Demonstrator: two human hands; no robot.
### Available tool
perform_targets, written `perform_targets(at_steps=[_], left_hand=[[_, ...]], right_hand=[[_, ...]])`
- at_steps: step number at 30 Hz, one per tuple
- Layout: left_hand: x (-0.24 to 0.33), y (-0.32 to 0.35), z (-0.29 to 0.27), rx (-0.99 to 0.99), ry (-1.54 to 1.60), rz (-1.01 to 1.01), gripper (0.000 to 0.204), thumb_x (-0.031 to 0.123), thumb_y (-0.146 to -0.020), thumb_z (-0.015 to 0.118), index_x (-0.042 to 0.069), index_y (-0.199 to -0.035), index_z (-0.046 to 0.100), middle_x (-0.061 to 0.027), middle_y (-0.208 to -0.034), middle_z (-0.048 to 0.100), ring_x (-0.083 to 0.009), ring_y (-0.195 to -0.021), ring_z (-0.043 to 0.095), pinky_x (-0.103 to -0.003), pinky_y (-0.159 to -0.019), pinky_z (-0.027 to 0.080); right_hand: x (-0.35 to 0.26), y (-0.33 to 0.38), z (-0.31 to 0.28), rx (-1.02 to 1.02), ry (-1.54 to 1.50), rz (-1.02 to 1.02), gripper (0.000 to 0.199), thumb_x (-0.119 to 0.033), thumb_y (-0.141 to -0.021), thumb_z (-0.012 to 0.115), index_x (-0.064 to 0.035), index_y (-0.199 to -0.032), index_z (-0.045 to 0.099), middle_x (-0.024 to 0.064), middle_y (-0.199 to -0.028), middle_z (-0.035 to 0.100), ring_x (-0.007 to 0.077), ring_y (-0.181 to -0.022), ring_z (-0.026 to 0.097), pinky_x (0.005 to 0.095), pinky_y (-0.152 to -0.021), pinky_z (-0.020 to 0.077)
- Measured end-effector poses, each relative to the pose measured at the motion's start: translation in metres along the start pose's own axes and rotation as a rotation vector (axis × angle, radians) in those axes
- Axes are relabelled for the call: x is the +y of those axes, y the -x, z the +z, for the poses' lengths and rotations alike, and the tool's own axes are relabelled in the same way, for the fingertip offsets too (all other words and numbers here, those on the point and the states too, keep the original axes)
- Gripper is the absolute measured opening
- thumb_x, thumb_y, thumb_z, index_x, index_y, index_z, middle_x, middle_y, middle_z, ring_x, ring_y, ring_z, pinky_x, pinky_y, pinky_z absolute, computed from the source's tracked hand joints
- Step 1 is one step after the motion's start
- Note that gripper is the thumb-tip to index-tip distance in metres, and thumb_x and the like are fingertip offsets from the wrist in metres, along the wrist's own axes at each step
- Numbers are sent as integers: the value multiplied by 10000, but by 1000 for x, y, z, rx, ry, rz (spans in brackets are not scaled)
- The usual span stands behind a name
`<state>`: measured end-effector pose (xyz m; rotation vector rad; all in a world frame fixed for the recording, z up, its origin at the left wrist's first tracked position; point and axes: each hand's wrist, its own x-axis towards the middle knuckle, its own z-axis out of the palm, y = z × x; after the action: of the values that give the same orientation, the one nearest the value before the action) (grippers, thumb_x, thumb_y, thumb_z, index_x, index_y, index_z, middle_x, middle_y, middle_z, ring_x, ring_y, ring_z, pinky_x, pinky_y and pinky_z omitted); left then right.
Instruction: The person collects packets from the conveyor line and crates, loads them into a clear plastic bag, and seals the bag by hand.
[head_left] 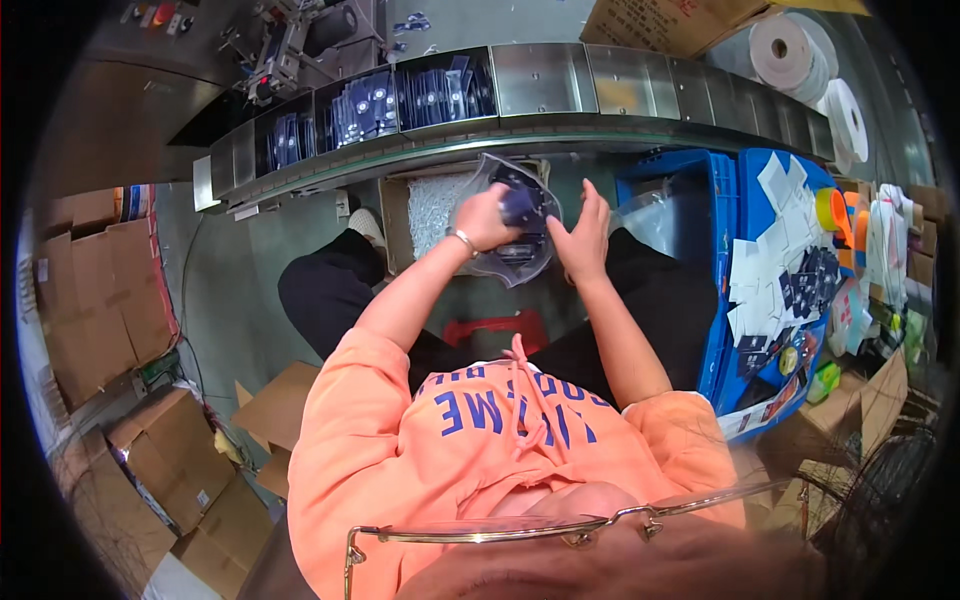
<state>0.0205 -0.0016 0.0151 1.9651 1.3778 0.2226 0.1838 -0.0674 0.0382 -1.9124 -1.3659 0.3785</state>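
Note:
Between my knees a clear plastic bag [515,270] stands with its mouth spread, holding several dark blue packets [530,252]. My left hand [485,220] is closed round a small stack of dark blue packets [520,205] at the bag's mouth; its fingertips are partly hidden. My right hand [585,238] is beside the bag's right edge, thumb and fingers apart, with nothing seen in it. Under and left of the bag sits an open cardboard box [397,235] filled with shiny whitish small pieces or packets [435,205].
Beyond my hands runs a metal conveyor [545,80] with compartments, several holding dark blue packets [365,105]. At right are blue crates [718,220] with white papers and tape rolls on top. Cardboard boxes [110,290] line the left. A red stool [495,328] is below.

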Motion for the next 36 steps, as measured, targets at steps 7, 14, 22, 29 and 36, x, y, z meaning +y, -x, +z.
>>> perform_targets(at_steps=[7, 14, 22, 29, 36], left_hand=[[-30, -12, 100, -292, -456, 369, 256, 139, -700, 589, 85, -950, 573, -110, -919, 608, -285, -862, 596, -396, -718, 463], [-42, -12, 116, -126, -587, 166, 200, 136, -786, 494, 93, -959, 585, -84, -1069, 505, -235, -972, 468, -349, -789, 396], [18, 6, 55, -37, -366, 98, 668, 269, -576, 751, 58, -1152, 487, -94, -1070, 496, -274, -1006, 464, -399, -806, 386], [-93, -3, 5, 788, 613, -197, 248, 252, -873, 555, 41, -1001, 577, -55, -1003, 549, -139, -896, 504, -300, -784, 400], [-174, -12, 125, 65, 1407, -1053, 579, 562, -865, 458, 85, -1181, 545, -54, -1152, 565, -205, -1026, 526, -364, -846, 419]], right_hand=[[25, -4, 7, -384, 54, 214, 253, -25, -775, 463, -69, -1011, 543, 224, -822, 617, 417, -800, 583, 495, -714, 451], [14, -12, 8, -426, 1, 219, 253, -37, -764, 470, -63, -1004, 546, 221, -804, 616, 413, -783, 582, 485, -708, 455], [81, -17, 43, -238, -712, 619, 545, -447, -959, 301, 9, -1102, 563, 81, -921, 607, 153, -830, 562, 261, -727, 443], [135, 8, 117, -456, -1154, 1010, 712, -590, -909, 274, 9, -1262, 428, 125, -1230, 507, 239, -1097, 490, 344, -955, 366], [113, 20, 149, -406, -1384, 1197, 520, -456, -924, 354, -36, -1206, 477, 105, -1121, 558, 255, -980, 519, 352, -907, 391]])
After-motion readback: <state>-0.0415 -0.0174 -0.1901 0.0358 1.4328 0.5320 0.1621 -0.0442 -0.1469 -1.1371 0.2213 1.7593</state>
